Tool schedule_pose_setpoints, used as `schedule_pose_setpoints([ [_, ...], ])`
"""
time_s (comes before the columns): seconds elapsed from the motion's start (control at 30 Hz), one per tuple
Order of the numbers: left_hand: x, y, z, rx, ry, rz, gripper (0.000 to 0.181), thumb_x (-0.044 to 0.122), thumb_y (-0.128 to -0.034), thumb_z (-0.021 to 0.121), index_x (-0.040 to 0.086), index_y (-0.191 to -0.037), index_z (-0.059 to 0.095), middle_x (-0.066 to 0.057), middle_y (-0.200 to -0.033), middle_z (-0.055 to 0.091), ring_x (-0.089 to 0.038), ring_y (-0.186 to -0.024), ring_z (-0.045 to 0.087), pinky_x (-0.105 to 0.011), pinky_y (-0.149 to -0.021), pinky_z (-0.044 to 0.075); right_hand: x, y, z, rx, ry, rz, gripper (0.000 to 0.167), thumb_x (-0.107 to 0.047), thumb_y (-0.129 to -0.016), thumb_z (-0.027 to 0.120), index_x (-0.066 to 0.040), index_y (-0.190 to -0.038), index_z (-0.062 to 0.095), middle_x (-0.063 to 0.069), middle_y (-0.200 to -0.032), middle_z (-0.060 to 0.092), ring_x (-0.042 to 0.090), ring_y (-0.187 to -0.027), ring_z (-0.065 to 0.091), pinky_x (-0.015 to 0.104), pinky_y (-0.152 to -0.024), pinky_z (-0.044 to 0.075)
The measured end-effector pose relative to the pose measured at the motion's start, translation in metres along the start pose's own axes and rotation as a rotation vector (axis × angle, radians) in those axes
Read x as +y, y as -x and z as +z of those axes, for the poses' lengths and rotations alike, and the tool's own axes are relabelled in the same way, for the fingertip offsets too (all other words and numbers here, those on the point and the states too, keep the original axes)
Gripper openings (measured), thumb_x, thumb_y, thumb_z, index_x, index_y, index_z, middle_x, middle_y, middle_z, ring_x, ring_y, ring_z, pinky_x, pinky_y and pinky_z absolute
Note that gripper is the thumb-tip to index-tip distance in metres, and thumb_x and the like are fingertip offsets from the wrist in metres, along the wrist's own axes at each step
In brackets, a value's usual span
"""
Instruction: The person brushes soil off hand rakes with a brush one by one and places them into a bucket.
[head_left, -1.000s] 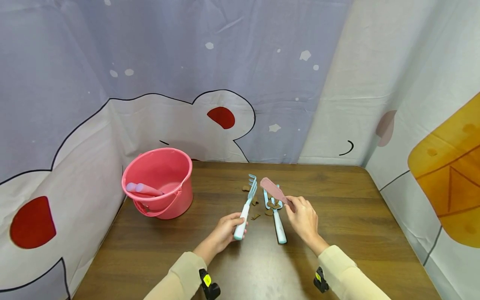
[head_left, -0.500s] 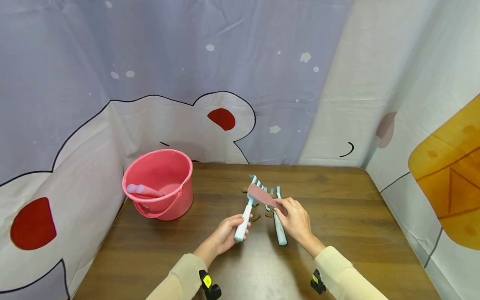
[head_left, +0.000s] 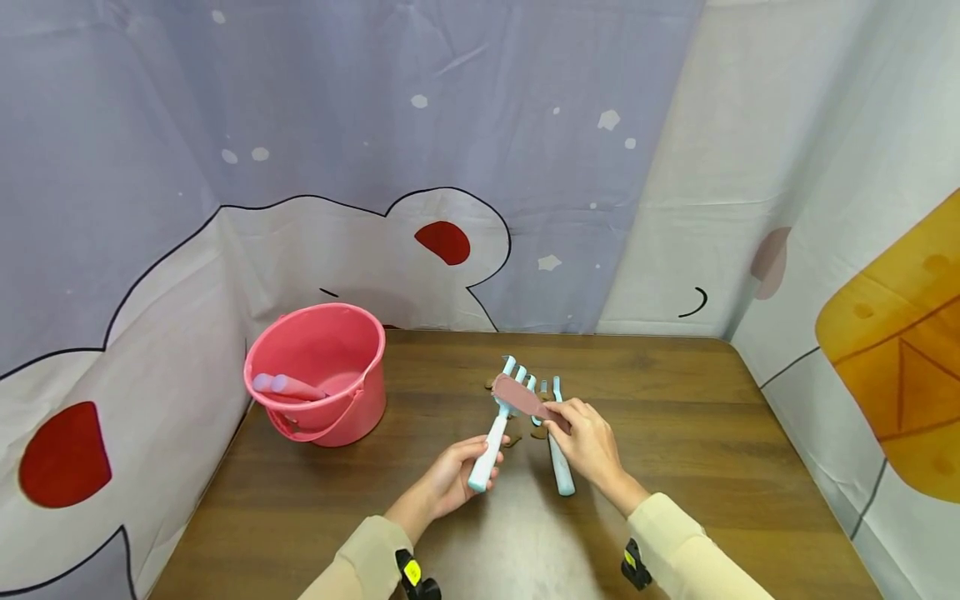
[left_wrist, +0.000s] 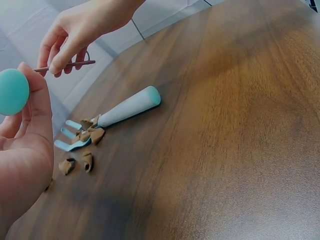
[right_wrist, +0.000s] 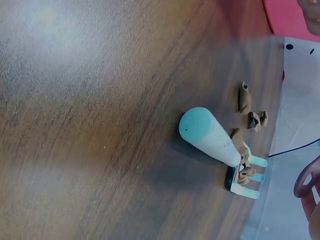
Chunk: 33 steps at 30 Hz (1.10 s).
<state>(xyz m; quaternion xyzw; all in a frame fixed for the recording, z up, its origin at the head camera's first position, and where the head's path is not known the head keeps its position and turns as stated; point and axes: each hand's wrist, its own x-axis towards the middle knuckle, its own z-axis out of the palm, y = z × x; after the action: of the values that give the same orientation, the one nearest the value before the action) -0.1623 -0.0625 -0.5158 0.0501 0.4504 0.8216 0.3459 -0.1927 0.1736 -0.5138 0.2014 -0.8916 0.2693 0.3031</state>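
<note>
In the head view my left hand (head_left: 450,479) grips the white handle of a small garden rake (head_left: 489,454), its blue tines raised and pointing away from me. My right hand (head_left: 588,437) pinches the narrow end of a flat, pink paddle-shaped tool (head_left: 517,395). The paddle overlaps the base of the rake's tines; whether they touch I cannot tell. Beneath, a garden fork (left_wrist: 127,107) with a white handle and blue prongs lies on the table. Brown curled clumps (right_wrist: 244,98) are on its prongs and scattered beside it. The left wrist view shows the rake's turquoise handle end (left_wrist: 13,92).
A pink bucket (head_left: 371,408) stands at the left on the wooden table (head_left: 675,467), with two purple-ended pink handles (head_left: 296,384) inside. Printed cloth (head_left: 570,208) hangs behind and along the sides of the table.
My right hand has brought the pink paddle-shaped tool leftward, from above the lying fork to over the rake's tines. The rake has turned slightly in my left hand, which stays nearly in place.
</note>
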Motion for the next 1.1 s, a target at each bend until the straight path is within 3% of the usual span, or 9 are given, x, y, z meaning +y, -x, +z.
schedule_pose_setpoints([
  [0.2, 0.001, 0.001, 0.000, -0.033, 0.010, -0.006, 0.049, 0.018, -0.0970, 0.034, -0.007, -0.139, 0.024, 0.004, -0.087, 0.057, -0.007, -0.067, 0.055, -0.019, -0.062, 0.047, 0.005, -0.002, 0.001, 0.002, -0.020, 0.003, 0.024, -0.013, -0.073, 0.074, -0.016, -0.096, 0.070, -0.004, -0.081, 0.063, 0.013, -0.064, 0.053, 0.027, -0.054, 0.041],
  [0.57, 0.000, 0.003, 0.000, -0.085, 0.026, -0.020, 0.038, 0.017, -0.0970, 0.034, 0.001, -0.131, 0.038, 0.002, -0.088, 0.057, -0.008, -0.067, 0.057, -0.019, -0.062, 0.047, 0.015, -0.003, 0.001, 0.067, -0.003, 0.046, 0.026, -0.010, -0.069, 0.078, -0.013, -0.093, 0.070, 0.000, -0.078, 0.063, 0.012, -0.063, 0.055, 0.031, -0.053, 0.044],
  [0.9, 0.000, 0.003, 0.000, -0.092, -0.001, -0.010, 0.041, 0.016, -0.0966, 0.035, -0.001, -0.133, 0.036, 0.002, -0.089, 0.057, -0.008, -0.067, 0.057, -0.019, -0.062, 0.047, 0.022, -0.010, -0.005, 0.120, 0.120, 0.171, 0.025, -0.012, -0.070, 0.077, -0.013, -0.094, 0.070, 0.004, -0.079, 0.064, 0.024, -0.067, 0.059, 0.043, -0.056, 0.046],
  [1.1, 0.001, 0.004, -0.003, -0.071, -0.021, -0.002, 0.047, 0.016, -0.0960, 0.037, -0.005, -0.137, 0.030, 0.000, -0.090, 0.057, -0.008, -0.067, 0.057, -0.020, -0.062, 0.048, 0.020, -0.010, -0.008, 0.103, 0.114, 0.170, 0.024, -0.013, -0.071, 0.076, -0.014, -0.095, 0.070, 0.003, -0.082, 0.065, 0.023, -0.069, 0.059, 0.042, -0.057, 0.046],
])
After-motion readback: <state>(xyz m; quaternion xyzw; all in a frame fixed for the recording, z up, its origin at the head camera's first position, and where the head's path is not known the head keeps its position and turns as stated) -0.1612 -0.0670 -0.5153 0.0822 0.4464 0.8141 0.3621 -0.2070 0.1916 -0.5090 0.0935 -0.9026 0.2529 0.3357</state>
